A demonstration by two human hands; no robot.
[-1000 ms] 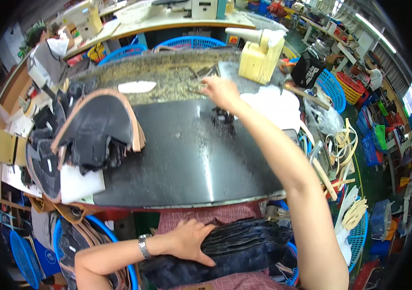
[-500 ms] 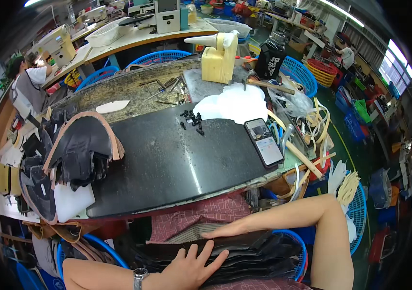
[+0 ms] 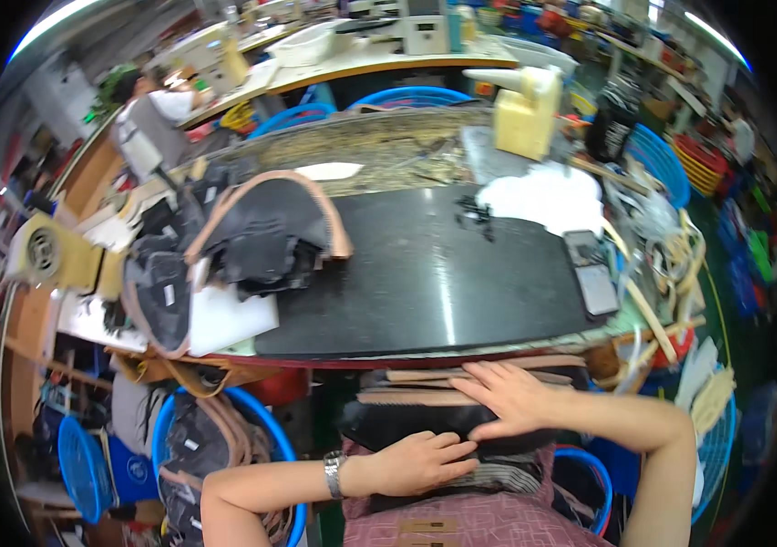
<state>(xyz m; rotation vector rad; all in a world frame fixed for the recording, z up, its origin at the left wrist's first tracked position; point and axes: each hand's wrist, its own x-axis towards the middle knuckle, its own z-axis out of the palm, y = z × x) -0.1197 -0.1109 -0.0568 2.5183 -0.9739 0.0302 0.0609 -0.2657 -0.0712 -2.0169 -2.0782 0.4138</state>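
Across my lap, against the table's front edge, lies a pile of black leather-like pieces point(image 3: 375, 423) with tan strips along their far edges. My right hand point(image 3: 514, 401) rests on the pile's right part, fingers outstretched over the tan edges. Nearer to me, my left hand point(image 3: 417, 463) lies on the black pieces with its fingers extended, its tips close to the right hand. A maroon patterned apron point(image 3: 488, 521) covers my lap beneath. What is under my palms is hidden.
A similar bundle of curved, tan-edged black pieces point(image 3: 270, 223) sits at the table's left, by a white block point(image 3: 231, 321). Small black parts point(image 3: 475, 214), a phone point(image 3: 593, 278) and a cream-coloured container point(image 3: 525, 118) are on the table. A blue basket point(image 3: 290, 447) holds more pieces.
The black pile now shows its tan edges near the table. My right hand has moved onto those edges, and my left hand has shifted beside it. The whole view has swung left.
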